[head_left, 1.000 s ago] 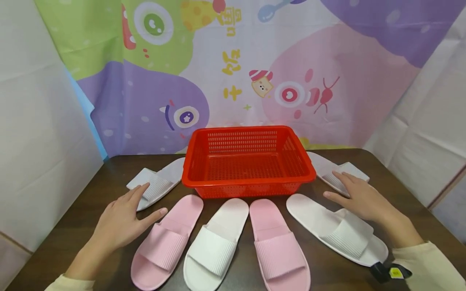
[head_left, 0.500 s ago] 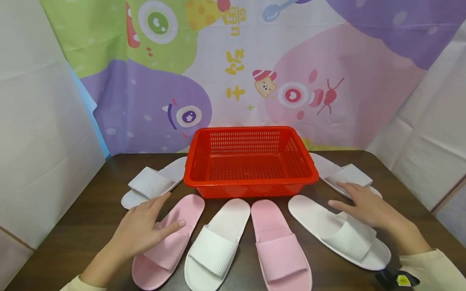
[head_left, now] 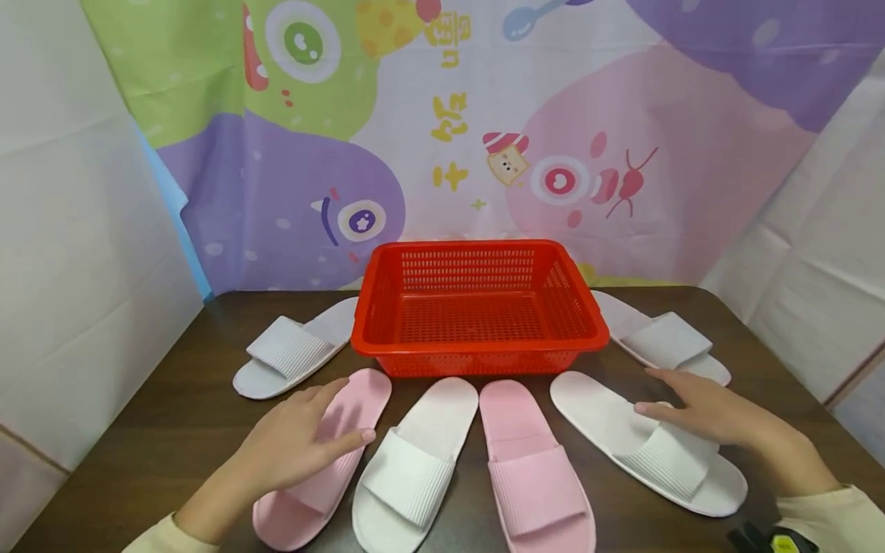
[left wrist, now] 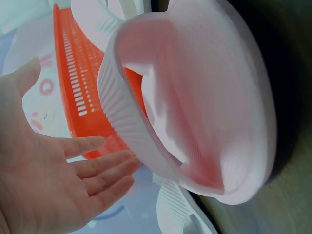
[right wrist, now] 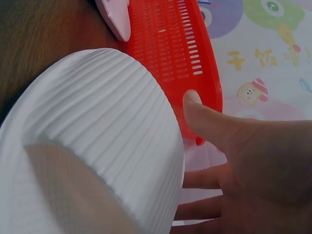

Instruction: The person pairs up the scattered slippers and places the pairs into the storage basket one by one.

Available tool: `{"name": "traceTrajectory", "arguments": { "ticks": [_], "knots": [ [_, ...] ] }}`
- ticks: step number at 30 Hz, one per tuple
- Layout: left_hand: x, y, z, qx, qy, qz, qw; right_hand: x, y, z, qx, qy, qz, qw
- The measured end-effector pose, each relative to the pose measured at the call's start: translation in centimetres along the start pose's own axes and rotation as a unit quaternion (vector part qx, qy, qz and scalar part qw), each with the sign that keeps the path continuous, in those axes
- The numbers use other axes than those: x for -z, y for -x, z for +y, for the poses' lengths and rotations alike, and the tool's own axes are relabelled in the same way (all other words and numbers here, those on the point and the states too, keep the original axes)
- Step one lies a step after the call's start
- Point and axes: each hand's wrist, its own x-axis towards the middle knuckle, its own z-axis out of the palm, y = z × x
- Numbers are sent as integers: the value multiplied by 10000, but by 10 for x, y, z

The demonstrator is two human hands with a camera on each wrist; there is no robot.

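Meanwhile, left hand (head_left: 293, 438): hung over a pink slipper (head_left: 328, 480), fingers (left wrist: 102, 164) released.
Right hand (head_left: 719, 407): hung over a white slipper (head_left: 674, 465), fingers released.
Both slippers: lay on tabletop (head_left: 159, 430) before red basket (head_left: 477, 347).

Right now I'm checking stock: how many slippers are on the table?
6. One pale slipper left of the basket, another right of it; in front, left to right: pink one, white one, second pink one, second white one. More could hide behind the basket.
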Motion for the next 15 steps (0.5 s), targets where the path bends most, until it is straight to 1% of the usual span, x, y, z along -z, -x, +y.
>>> {"name": "traceTrajectory", "arguments": {
  "ticks": [6, 9, 11, 15],
  "knots": [
    [-2, -7, 13, -130, 14, -481, 9988, 2, 1, 3, -71, -10, -343, 9994],
    [-4, -9, 21, -213, -5, -649, 9977, 0, 2, 4, -36, 42, -352, 9994],
    [-6, -10, 26, -343, -57, -739, 9967, -1, 4, 4, 25, 53, -337, 9994],
    [-10, -11, 37, -490, -64, -895, 9948, 0, 6, 3, 128, 126, -309, 9994]
  ]
}}
